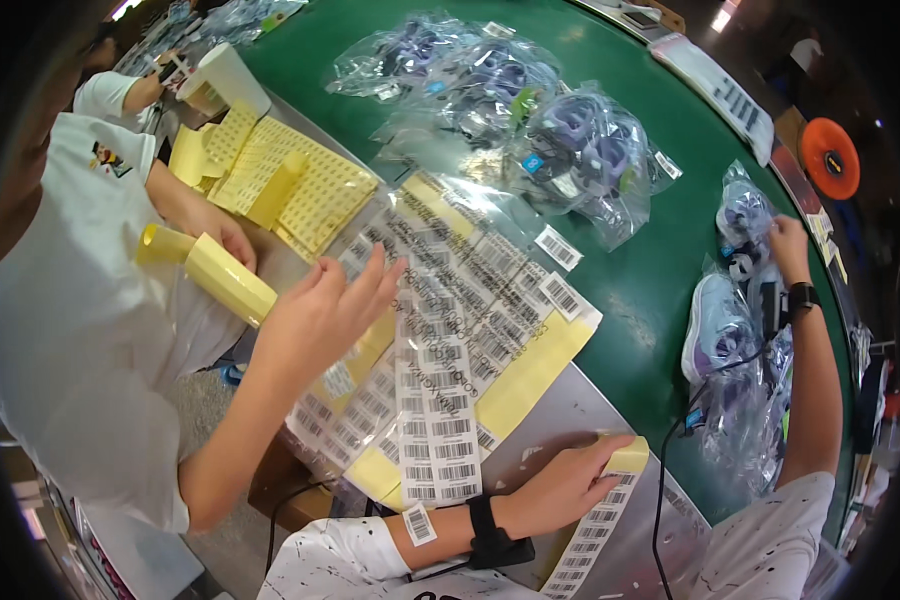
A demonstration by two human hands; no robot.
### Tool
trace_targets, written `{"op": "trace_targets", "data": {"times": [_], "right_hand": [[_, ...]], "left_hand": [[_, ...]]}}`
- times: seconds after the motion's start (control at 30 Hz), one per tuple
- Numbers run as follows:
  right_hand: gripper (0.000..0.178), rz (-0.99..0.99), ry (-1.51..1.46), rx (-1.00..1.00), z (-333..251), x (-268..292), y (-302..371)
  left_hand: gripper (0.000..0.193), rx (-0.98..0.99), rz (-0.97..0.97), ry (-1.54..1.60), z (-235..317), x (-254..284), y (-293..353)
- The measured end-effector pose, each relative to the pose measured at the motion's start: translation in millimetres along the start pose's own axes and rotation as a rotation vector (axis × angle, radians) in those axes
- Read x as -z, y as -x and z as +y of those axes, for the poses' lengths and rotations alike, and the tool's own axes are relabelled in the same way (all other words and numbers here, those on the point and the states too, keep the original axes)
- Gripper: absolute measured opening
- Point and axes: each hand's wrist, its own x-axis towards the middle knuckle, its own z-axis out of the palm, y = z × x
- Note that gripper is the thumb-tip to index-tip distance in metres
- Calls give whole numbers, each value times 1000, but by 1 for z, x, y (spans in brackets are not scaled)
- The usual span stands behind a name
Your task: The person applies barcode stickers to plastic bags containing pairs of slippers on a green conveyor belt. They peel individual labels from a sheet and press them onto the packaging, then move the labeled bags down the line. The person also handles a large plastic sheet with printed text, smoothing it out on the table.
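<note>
Several left-hand fingers (604,448), curled nearly closed, hold a label strip (587,538).

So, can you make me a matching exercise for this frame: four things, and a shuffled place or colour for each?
1. Wearer's left hand
2. Wearer's right hand
3. Round disc
4. Tabletop

A. Green
B. At the bagged shoes on the right
C. Orange
D. At the yellow-ended label strip

Pairs: 1-D, 2-B, 3-C, 4-A
</note>
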Motion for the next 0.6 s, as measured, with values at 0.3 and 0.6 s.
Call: {"op": "trace_targets", "data": {"times": [0.3, 0.6], "right_hand": [[24, -373, -653, 148, -167, 108, -3], [29, -845, -1067, 207, -282, 226, 125]], "left_hand": [[45, 51, -5, 45, 8, 2, 0], [21, -21, 86, 81, 5, 3, 4]]}}
